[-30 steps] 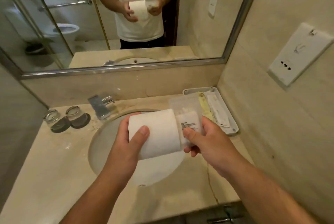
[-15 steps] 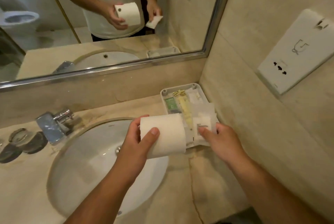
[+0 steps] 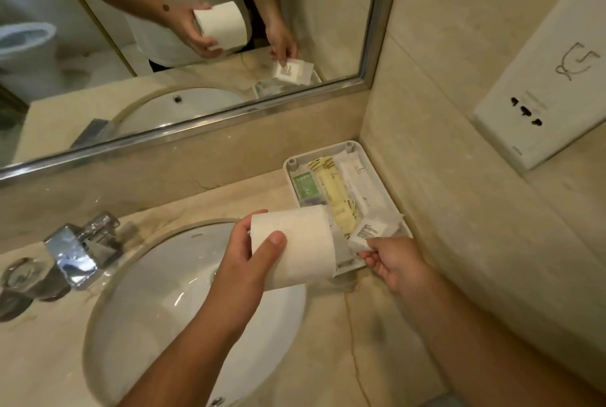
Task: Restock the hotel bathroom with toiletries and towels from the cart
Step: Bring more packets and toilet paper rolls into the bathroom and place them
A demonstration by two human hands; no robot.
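My left hand (image 3: 247, 262) grips a white toilet paper roll (image 3: 296, 247) above the right rim of the sink (image 3: 170, 295). My right hand (image 3: 395, 264) pinches the near corner of a small white toiletry packet (image 3: 369, 231), which lies over the front end of a white amenity tray (image 3: 290, 165) in the counter's back right corner. The tray holds a green sachet (image 3: 306, 186), yellow packets (image 3: 334, 196) and white wrapped items (image 3: 362, 186). The roll hides the tray's near left part.
A chrome faucet (image 3: 82, 247) stands left of the sink, with upturned glasses (image 3: 19, 278) at the far left. A mirror (image 3: 183, 45) runs along the back wall. A white wall socket panel (image 3: 551, 78) sits on the right wall. Beige stone counter (image 3: 331, 347) surrounds the sink.
My right hand has carried the packet away from the roll and down onto the front of the tray. The view has shifted right and closer to the tray; the roll stays in my left hand.
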